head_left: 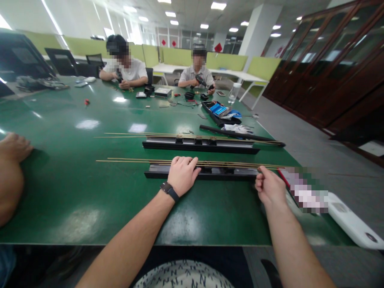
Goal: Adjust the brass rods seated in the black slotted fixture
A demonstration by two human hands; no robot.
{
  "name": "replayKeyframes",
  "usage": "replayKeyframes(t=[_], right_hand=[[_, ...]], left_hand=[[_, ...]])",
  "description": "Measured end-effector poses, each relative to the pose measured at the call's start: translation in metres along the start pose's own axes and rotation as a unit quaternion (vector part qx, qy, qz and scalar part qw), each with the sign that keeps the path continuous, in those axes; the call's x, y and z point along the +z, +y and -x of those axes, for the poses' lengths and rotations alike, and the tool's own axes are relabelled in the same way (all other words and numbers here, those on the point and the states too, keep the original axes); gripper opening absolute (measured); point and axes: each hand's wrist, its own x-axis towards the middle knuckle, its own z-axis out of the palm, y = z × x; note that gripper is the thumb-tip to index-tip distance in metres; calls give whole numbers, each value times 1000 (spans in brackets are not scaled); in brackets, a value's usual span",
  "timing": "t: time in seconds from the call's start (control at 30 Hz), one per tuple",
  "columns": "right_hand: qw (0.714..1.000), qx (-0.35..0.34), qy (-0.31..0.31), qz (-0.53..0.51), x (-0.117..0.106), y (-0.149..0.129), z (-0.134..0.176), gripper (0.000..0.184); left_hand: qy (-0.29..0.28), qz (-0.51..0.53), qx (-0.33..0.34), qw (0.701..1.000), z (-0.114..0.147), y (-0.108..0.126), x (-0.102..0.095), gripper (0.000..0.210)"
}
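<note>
Clock read from the seated person's place, near channel at centre.

Near black channel [156,175] lies lengthwise, nine to three, thin rods [228,163] along its far edge. Left hand [183,174] palm-down across both, fingers together; can't tell how firmly they press. Right hand [271,186] towards three: thumb and forefinger narrow, pinching at the rods; which one, unclear.

Handling, my judgement: left palm flat and steady, right pinch light, pull along the length; such slender stock would probably bow if pushed sideways.

Materials: rods brassy, hair-straight, overhanging both ends. Channel dark, straight-edged, greyish strip inside, black blocks seated in it. Twelve o'clock: second channel [192,149], likewise rodded. One o'clock: slim round black tube [210,129], crumpled white gloves [237,128]. Under all, glossy green desk [105,200].
</note>
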Motion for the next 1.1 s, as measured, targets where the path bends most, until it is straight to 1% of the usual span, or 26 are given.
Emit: replayKeyframes(t=[0.23, 0.37, 0.5, 0.63, 0.77, 0.97, 1.1], right_hand=[[1000, 3, -10, 6, -1, 1, -1, 32], [999, 1, -34, 11, -1, 3, -1, 31], [998, 15, -55, 6, 1, 0, 3, 29], [998, 11, -59, 0, 1, 0, 4, 28], [999, 12, -53, -5, -1, 1, 1, 28], [1000, 15, -1, -2, -3, 1, -5, 28], [1000, 8, 7, 10, -3, 1, -4, 30]], left_hand=[[-6, 2, -3, 1000, 0, 0, 0, 33], [-2, 3, -3, 1000, 1, 0, 0, 33], [0, 1, -5, 1000, 1, 0, 1, 33], [-2, -1, -3, 1000, 0, 0, 0, 33], [-4, -3, -2, 1000, 0, 1, -1, 33], [-4, -2, 2, 1000, 0, 1, -1, 33], [-4, -5, 0, 1000, 0, 1, -1, 33]])
